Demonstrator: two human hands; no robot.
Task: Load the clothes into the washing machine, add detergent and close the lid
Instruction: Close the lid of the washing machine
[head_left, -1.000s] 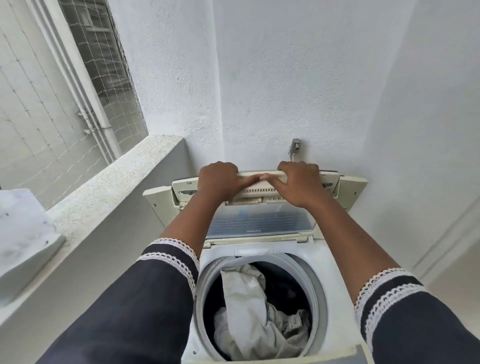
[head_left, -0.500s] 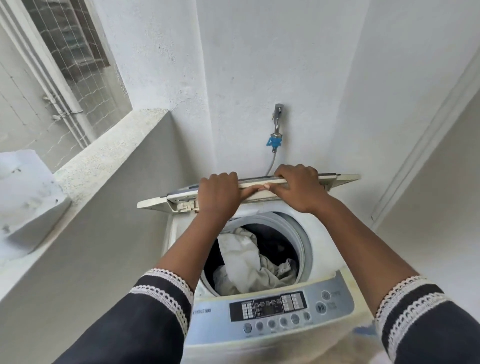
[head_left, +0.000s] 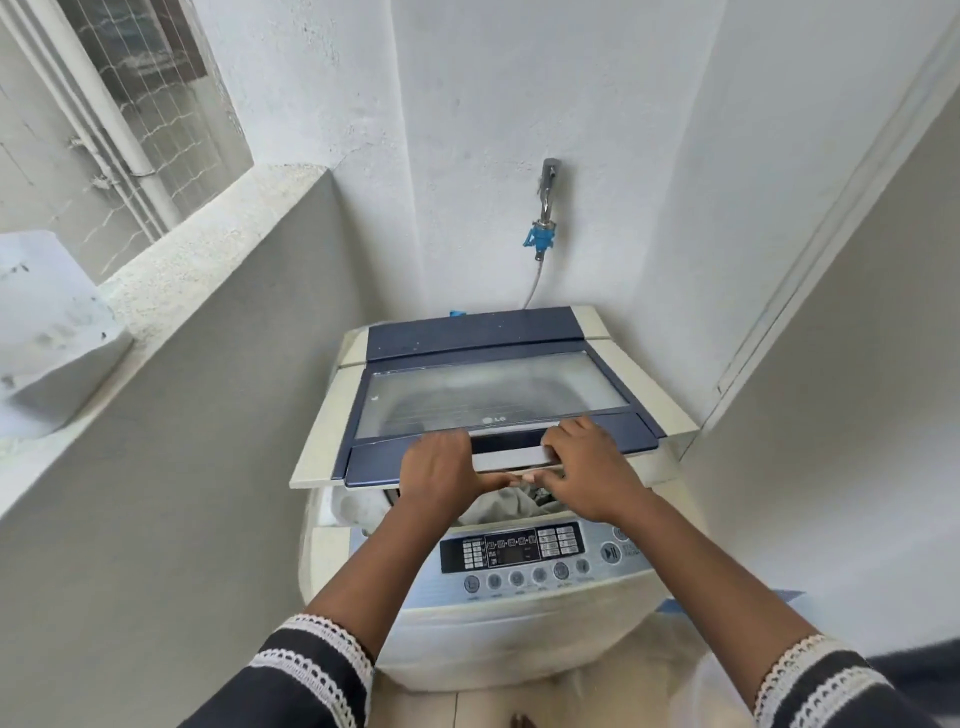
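A white top-loading washing machine stands in a corner. Its dark blue lid with a clear window is lowered almost flat, its front edge still a little above the tub. My left hand and my right hand both grip the handle on the lid's front edge, thumbs under it. Through the gap beneath the lid a bit of pale clothing shows in the drum. The control panel lies just below my wrists.
A tap with a blue hose fitting is on the wall behind the machine. A low grey wall with a stone ledge runs along the left, with a white container on it. White walls close in behind and at the right.
The lid has swung from upright against the wall down and forward to nearly flat over the tub. Both hands came down with it, still holding its front edge.
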